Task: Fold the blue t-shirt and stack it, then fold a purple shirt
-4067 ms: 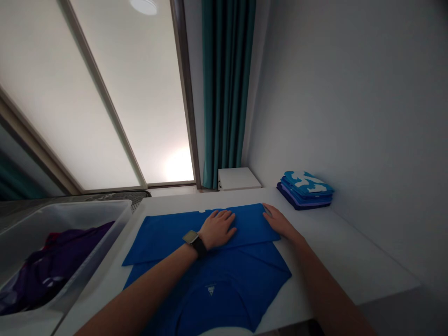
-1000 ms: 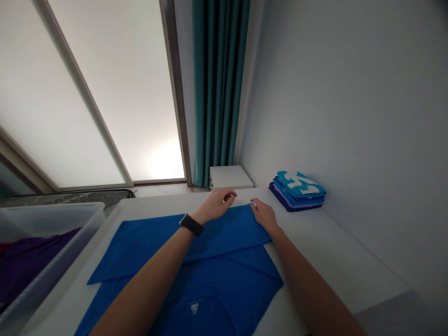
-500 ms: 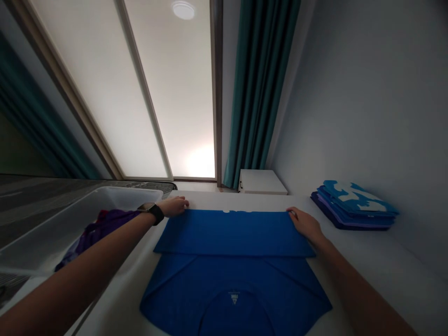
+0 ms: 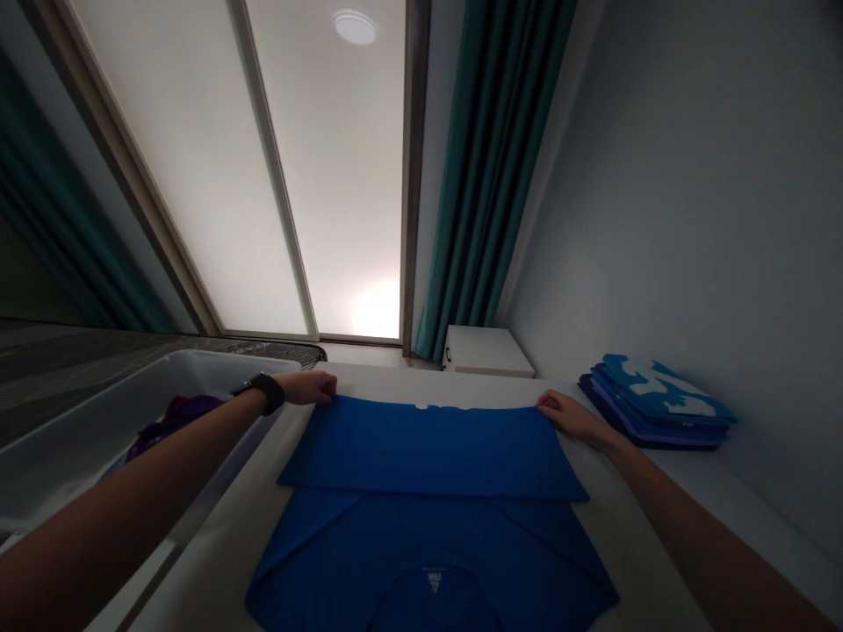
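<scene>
A blue T-shirt [image 4: 435, 448] lies on the white table [image 4: 388, 378], its lower part folded up over the body and the neckline toward me. A small white print shows inside the collar. My left hand [image 4: 309, 387], with a dark watch on the wrist, pinches the far left corner of the folded edge. At the far right corner, my right hand [image 4: 572, 416] grips the same edge between thumb and fingers. The far edge sags slightly between both hands.
To the left stands a translucent plastic bin [image 4: 190, 362] with purple and red clothes [image 4: 172, 420] inside. A stack of folded clothes [image 4: 659, 399] sits at the right by the wall. Beyond the table are a white cabinet [image 4: 487, 349] and teal curtains [image 4: 491, 175].
My left hand has closed on the shirt's far left corner and shifted slightly left. The far edge now looks pulled between both hands. The camera view has tilted a little.
</scene>
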A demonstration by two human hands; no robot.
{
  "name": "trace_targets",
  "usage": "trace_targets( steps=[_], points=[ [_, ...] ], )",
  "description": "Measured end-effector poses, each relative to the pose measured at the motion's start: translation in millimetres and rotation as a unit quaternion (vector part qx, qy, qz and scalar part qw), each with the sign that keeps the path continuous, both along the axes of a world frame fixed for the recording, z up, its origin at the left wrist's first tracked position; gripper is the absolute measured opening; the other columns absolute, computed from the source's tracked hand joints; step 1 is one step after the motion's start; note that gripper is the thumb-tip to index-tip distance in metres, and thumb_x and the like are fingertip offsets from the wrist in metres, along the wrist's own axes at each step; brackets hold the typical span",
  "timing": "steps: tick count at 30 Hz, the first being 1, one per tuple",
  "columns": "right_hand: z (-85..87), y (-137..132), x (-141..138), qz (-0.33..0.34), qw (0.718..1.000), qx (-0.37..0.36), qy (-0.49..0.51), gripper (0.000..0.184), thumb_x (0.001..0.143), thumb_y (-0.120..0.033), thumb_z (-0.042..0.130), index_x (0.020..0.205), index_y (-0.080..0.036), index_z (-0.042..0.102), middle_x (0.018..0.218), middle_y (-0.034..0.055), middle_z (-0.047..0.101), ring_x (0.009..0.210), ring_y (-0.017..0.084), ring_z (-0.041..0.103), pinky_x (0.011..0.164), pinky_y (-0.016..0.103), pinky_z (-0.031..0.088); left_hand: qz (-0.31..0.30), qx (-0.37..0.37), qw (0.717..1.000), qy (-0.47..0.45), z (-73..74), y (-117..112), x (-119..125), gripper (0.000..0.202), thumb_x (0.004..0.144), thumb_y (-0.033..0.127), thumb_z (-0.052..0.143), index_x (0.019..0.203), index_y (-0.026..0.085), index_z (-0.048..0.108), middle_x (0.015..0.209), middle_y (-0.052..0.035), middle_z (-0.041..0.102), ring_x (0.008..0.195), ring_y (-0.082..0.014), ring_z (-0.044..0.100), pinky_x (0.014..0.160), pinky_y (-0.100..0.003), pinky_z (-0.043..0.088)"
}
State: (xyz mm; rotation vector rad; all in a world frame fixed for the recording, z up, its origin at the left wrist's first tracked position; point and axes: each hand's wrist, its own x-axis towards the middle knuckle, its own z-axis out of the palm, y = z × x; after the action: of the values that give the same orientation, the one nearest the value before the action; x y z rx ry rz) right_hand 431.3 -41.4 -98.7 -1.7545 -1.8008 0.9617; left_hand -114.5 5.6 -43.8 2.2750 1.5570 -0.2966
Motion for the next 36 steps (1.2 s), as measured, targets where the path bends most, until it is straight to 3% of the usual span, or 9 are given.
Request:
trace_targets(
  steps=[3, 7, 13, 17, 21, 26, 30, 33, 36],
  points=[
    [9.0, -2, 0, 0.004, 0.998, -0.068, 0.012, 0.026, 0.081, -0.031, 0.053, 0.100, -0.016, 0.062, 0.069, -0.0016, 0.058, 0.054, 0.010, 0.047, 0.052, 0.021, 0.038, 0.010, -0.032, 0.999, -0.029, 0.7, 1, -3, 0.032, 0.067, 0.034, 0.056, 0.094, 0.019, 0.065, 0.093, -0.0055, 0.071, 0.085, -0.0218, 0.064, 0.075, -0.029, 0.048],
    [17.0, 8, 4, 0.071, 0.989, -0.111, -0.061, 0.020, 0.075, -0.032, 0.061, 0.081, -0.015, 0.069, 0.061, -0.0003, 0.060, 0.053, 0.011, 0.048, 0.050, 0.022, 0.037, -0.005, -0.035, 0.999, 0.012, -1.2, 4, -2, 0.024, 0.064, 0.031, 0.057, 0.083, 0.020, 0.068, 0.082, -0.0035, 0.071, 0.077, -0.0216, 0.064, 0.071, -0.029, 0.049],
    [14.5, 39, 5, 0.045, 0.974, -0.012, -0.220, 0.010, 0.070, -0.026, 0.065, 0.067, -0.018, 0.070, 0.067, 0.0026, 0.068, 0.067, 0.018, 0.061, 0.061, 0.025, 0.042, -0.002, 0.059, 0.997, 0.047, -2.5, 16, 6, 0.013, 0.068, 0.030, 0.059, 0.072, 0.020, 0.066, 0.080, -0.0057, 0.067, 0.083, -0.0240, 0.062, 0.078, -0.033, 0.049],
    [21.7, 54, 1, -0.005, 0.968, 0.039, -0.248, 0.011, 0.074, -0.023, 0.061, 0.078, -0.019, 0.071, 0.077, 0.0042, 0.070, 0.078, 0.020, 0.064, 0.069, 0.026, 0.043, 0.011, 0.143, 0.988, 0.057, 9.0, 19, 14, 0.022, 0.079, 0.029, 0.050, 0.089, 0.019, 0.067, 0.108, -0.0115, 0.062, 0.099, -0.0270, 0.060, 0.085, -0.037, 0.047],
    [39.9, 54, -1, -0.043, 0.963, 0.066, -0.256, 0.020, 0.083, -0.021, 0.051, 0.093, -0.020, 0.069, 0.071, 0.0030, 0.070, 0.071, 0.018, 0.065, 0.067, 0.025, 0.042, 0.036, 0.230, 0.970, 0.075, 30.9, 14, 21, 0.031, 0.088, 0.029, 0.040, 0.106, 0.020, 0.064, 0.116, -0.0123, 0.058, 0.099, -0.0273, 0.060, 0.078, -0.037, 0.048],
    [65.5, 32, 1, -0.089, 0.971, 0.103, -0.195, 0.025, 0.089, -0.023, 0.044, 0.107, -0.019, 0.061, 0.071, 0.0002, 0.072, 0.044, 0.012, 0.057, 0.058, 0.024, 0.042, 0.090, 0.262, 0.958, 0.066, 59.3, 2, 20, 0.032, 0.090, 0.034, 0.039, 0.111, 0.022, 0.062, 0.114, -0.0095, 0.060, 0.097, -0.0247, 0.062, 0.073, -0.031, 0.047],
    [79.4, -1, 4, -0.092, 0.979, 0.130, -0.126, 0.023, 0.089, -0.024, 0.043, 0.106, -0.018, 0.057, 0.076, 0.0031, 0.074, 0.043, 0.012, 0.058, 0.055, 0.024, 0.043, 0.101, 0.278, 0.954, 0.051, 74.2, -21, 16, 0.031, 0.090, 0.035, 0.039, 0.109, 0.023, 0.061, 0.101, -0.0064, 0.068, 0.092, -0.0238, 0.064, 0.070, -0.028, 0.045],
    [78.0, -35, 6, -0.093, 0.982, 0.132, -0.093, 0.020, 0.089, -0.029, 0.044, 0.102, -0.019, 0.056, 0.082, 0.0050, 0.075, 0.046, 0.013, 0.061, 0.059, 0.026, 0.047, 0.112, 0.289, 0.950, 0.042, 76.2, -54, 14, 0.033, 0.091, 0.039, 0.037, 0.110, 0.024, 0.059, 0.093, -0.0059, 0.071, 0.085, -0.0250, 0.065, 0.064, -0.029, 0.043],
    [60.1, -77, 8, -0.114, 0.984, 0.119, -0.061, 0.019, 0.087, -0.033, 0.046, 0.099, -0.021, 0.055, 0.086, 0.0056, 0.075, 0.048, 0.015, 0.063, 0.062, 0.028, 0.049, 0.143, 0.279, 0.950, 0.004, 63.8, -99, 13, 0.034, 0.092, 0.040, 0.034, 0.111, 0.024, 0.057, 0.083, -0.0046, 0.072, 0.076, -0.0252, 0.066, 0.060, -0.030, 0.043]
  ],
)
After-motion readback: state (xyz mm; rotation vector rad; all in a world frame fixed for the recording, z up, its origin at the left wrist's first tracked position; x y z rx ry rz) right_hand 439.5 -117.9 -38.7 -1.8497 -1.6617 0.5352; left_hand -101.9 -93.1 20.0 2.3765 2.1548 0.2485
